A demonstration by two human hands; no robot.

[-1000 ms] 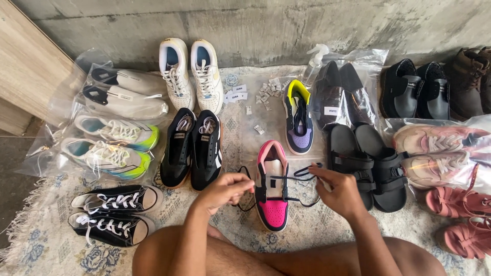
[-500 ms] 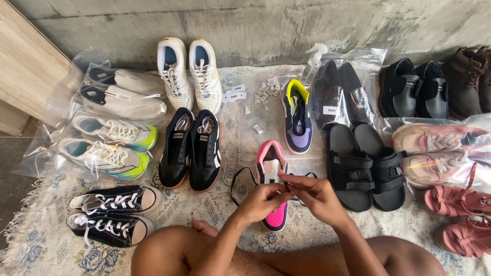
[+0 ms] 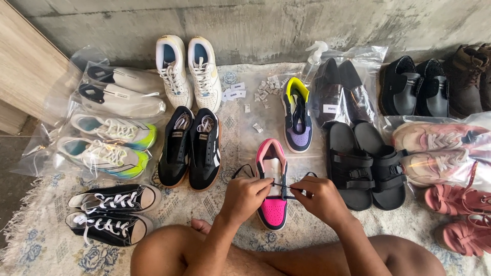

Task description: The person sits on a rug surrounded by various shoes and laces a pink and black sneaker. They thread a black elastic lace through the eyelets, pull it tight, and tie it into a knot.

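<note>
Both the left hand (image 3: pixel 245 197) and right hand (image 3: pixel 321 199) are pinched shut on a thin black lace (image 3: pixel 283 186), stretched taut over a smooth pink sneaker (image 3: pixel 272 184) lying on the woven patterned rug (image 3: pixel 46 240), between matte black trainers (image 3: pixel 190 147) and rubbery black strap sandals (image 3: pixel 365 163).

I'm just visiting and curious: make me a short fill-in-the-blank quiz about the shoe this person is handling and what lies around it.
1. Both hands pull a dark lace across a sneaker coloured white and ____.
2. Directly left of that sneaker stands a pair of ____ sneakers with white laces.
3. The left hand and right hand work above a patterned ____.
4. The dark slide sandals lie to the sneaker's ____.

Missing words: pink; black; rug; right
</note>
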